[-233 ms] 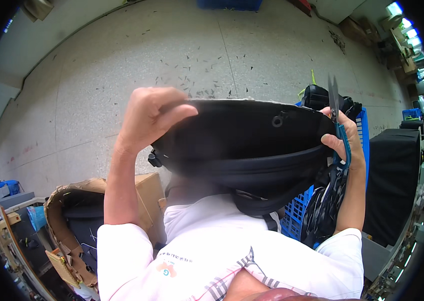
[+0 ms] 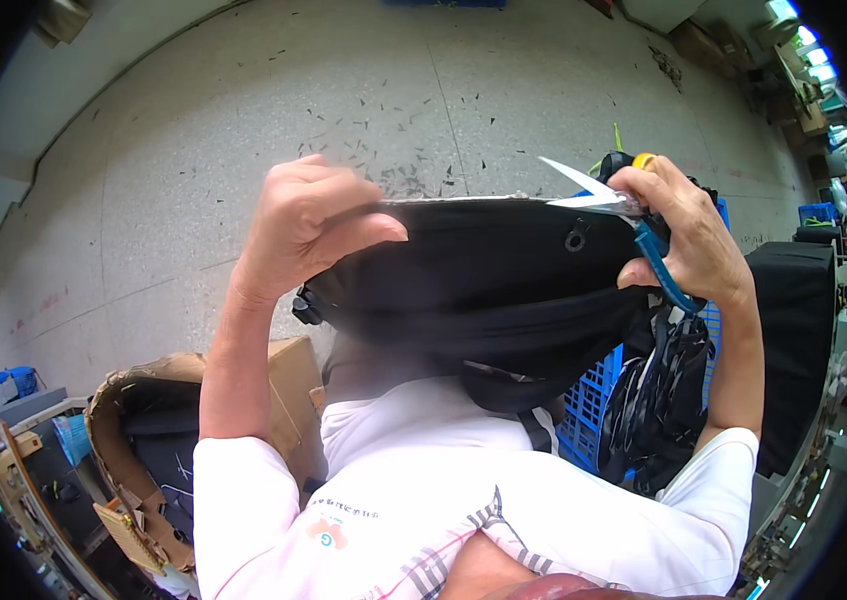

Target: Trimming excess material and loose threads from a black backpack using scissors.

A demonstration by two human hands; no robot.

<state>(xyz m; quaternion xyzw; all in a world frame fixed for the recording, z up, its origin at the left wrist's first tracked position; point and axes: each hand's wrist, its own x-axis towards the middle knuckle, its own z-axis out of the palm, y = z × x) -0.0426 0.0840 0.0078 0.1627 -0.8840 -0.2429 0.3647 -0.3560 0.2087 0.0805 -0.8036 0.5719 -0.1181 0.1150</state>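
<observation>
A black fabric bag (image 2: pixel 483 265) is stretched across in front of my body, with a pale raw edge along its far side. My left hand (image 2: pixel 313 222) is closed on the far left corner of that edge, thumb on the near side. My right hand (image 2: pixel 691 225) grips a pair of scissors (image 2: pixel 661 268) with blue and yellow handles. Their blades are spread and point left along the pale edge, near its right end. On the bag's right part shows a small round black ring (image 2: pixel 575 241). A black buckle (image 2: pixel 306 307) hangs at its left side.
At my right stands a blue plastic crate (image 2: pixel 583 410) with black bags and straps (image 2: pixel 658 390). Beyond it is a black-covered block (image 2: pixel 788 340). To my left, an open cardboard box (image 2: pixel 293 400) holds black pieces. Small dark scraps (image 2: pixel 398 165) litter the floor ahead.
My right hand has turned the scissors from pointing away, blades nearly together, to pointing left, with the blades spread at the bag's edge. My left hand keeps its hold.
</observation>
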